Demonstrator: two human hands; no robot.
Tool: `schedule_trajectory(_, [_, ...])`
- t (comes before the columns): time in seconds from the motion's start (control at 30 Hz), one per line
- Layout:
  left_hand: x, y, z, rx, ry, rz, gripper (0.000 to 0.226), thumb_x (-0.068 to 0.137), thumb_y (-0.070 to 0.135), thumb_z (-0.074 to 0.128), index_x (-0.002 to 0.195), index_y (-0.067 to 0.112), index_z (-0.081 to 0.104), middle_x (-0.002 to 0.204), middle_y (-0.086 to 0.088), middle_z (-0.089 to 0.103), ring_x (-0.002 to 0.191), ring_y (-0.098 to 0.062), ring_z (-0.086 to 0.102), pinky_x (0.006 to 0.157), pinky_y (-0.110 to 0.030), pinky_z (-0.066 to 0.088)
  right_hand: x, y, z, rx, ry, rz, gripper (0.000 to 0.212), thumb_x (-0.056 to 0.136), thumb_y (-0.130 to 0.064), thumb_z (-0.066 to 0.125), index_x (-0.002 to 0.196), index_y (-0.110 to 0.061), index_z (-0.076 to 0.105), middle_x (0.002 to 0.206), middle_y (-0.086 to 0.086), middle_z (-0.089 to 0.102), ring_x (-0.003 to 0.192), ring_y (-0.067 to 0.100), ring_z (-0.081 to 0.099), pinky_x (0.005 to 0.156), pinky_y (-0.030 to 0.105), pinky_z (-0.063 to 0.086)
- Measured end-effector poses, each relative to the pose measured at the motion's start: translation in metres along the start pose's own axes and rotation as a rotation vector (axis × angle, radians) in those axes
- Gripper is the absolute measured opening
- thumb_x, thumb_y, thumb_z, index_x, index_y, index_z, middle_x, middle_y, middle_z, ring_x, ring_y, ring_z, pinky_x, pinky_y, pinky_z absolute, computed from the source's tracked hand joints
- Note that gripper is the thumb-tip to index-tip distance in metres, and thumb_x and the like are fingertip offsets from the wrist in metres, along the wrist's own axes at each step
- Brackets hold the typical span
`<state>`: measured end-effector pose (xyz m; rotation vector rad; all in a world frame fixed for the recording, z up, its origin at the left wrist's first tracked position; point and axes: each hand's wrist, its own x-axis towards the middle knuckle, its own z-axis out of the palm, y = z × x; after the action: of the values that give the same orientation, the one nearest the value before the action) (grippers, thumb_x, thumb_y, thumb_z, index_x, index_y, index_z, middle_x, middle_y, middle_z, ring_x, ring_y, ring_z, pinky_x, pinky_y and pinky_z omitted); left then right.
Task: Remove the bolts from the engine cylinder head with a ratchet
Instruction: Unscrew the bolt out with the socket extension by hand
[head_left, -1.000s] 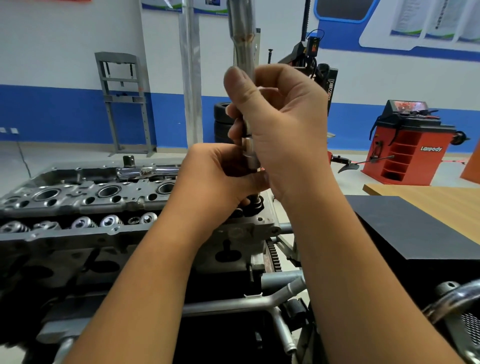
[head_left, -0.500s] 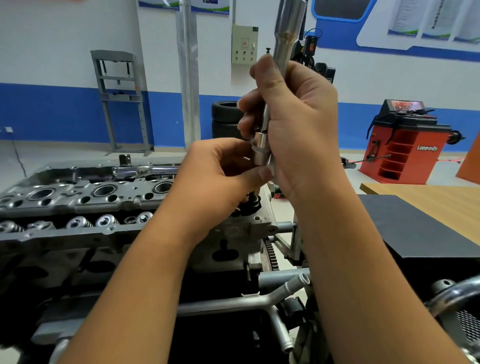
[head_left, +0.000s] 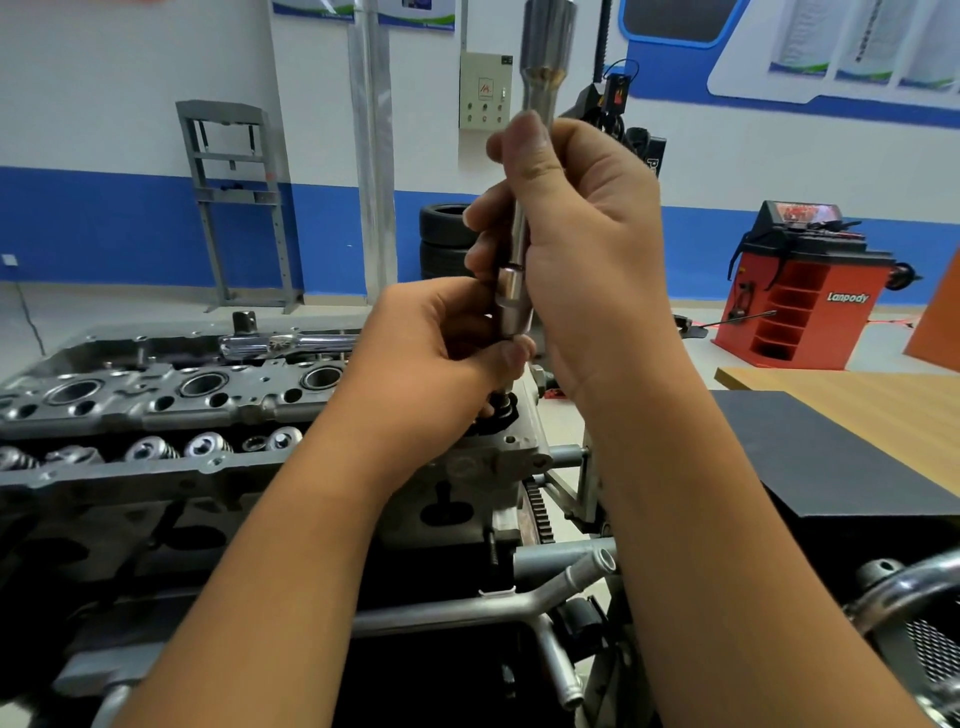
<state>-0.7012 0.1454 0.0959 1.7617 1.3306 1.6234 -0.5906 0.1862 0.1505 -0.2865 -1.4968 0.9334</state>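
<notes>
Right hand (head_left: 582, 249) wraps upright extension bar (head_left: 519, 228), keeps it vertical. Left hand (head_left: 441, 353) pinches socket (head_left: 511, 306) base, likely guiding onto bolt (head_left: 501, 402) directly below, in cylinder head (head_left: 208, 395) corner.

Tool (head_left: 540, 78): top end cut off by the upper frame edge; mid shaft hidden inside the right hand (head_left: 582, 249).
Socket (head_left: 511, 306): lower end covered by the left hand (head_left: 441, 353), so its seating on a bolt could not be told.
Bolt: hidden below the left hand; only a dark ring (head_left: 501, 410) showed there.
Head (head_left: 156, 395): right part masked by the left forearm; left end cut off by the frame.
Ratchet (head_left: 285, 343): right end hidden behind the left hand.
Wall posters (head_left: 862, 41), beyond the right hand: too blurred to read.
</notes>
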Motion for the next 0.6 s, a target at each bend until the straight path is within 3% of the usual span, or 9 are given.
schedule_trajectory(0.13, [0.0013,-0.0026,0.0032,0.057,0.184,-0.013,0.032,0.069,0.020,0.094,0.095,0.021,0.076,0.085,0.004,0.079,0.078,-0.013,0.077,0.074,-0.037,0.063,-0.0002,-0.0011,-0.0006,0.041,0.009,0.030,0.029,0.109,-0.028,0.052,0.097,-0.004,0.062,0.069,0.012,0.065,0.052,0.022,0.059,0.050,0.030,0.051])
schedule_trajectory(0.3, [-0.0002,-0.0001,-0.0026,-0.056,-0.088,-0.052,0.026,0.095,0.007,0.072,0.115,0.024,0.072,0.098,0.007,0.080,0.090,-0.013,0.077,0.065,-0.028,0.059,0.0006,-0.0028,0.0003,-0.034,0.003,-0.053,0.022,0.109,-0.021,0.051,0.103,-0.002,0.060,0.072,0.013,0.064,0.054,0.025,0.059,0.051,0.029,0.050])
schedule_trajectory(0.37, [-0.0005,0.0003,-0.0035,-0.050,-0.071,-0.056,0.027,0.097,0.002,0.068,0.116,0.023,0.071,0.097,0.005,0.081,0.091,-0.015,0.078,0.060,-0.026,0.058,0.0011,-0.0021,0.0010,-0.028,0.024,-0.049,0.022,0.110,-0.020,0.049,0.104,-0.002,0.059,0.072,0.014,0.062,0.053,0.025,0.058,0.050,0.030,0.050])
schedule_trajectory(0.47, [0.0002,-0.0001,0.0007,-0.002,0.072,-0.038,0.027,0.081,0.012,0.085,0.103,0.022,0.074,0.089,0.005,0.081,0.082,-0.014,0.078,0.058,-0.026,0.056,-0.0004,-0.0015,0.0016,0.010,0.027,-0.008,0.017,0.107,-0.020,0.056,0.098,-0.006,0.059,0.071,0.013,0.062,0.053,0.024,0.057,0.051,0.032,0.051])
schedule_trajectory(0.53, [0.0001,-0.0008,0.0014,0.004,0.141,-0.033,0.041,0.063,0.030,0.092,0.099,0.018,0.076,0.086,0.003,0.080,0.079,-0.015,0.078,0.065,-0.030,0.060,-0.0007,-0.0011,0.0006,-0.001,0.020,-0.010,0.015,0.105,-0.018,0.061,0.094,-0.008,0.058,0.071,0.012,0.062,0.053,0.024,0.057,0.053,0.032,0.052])
schedule_trajectory(0.6, [0.0006,0.0004,0.0010,0.001,0.072,-0.032,0.034,0.071,0.027,0.089,0.103,0.021,0.077,0.091,0.006,0.081,0.085,-0.012,0.078,0.075,-0.033,0.061,-0.0003,-0.0014,-0.0013,-0.006,0.008,-0.016,0.016,0.106,-0.018,0.060,0.092,-0.009,0.057,0.071,0.012,0.062,0.055,0.025,0.057,0.053,0.031,0.052])
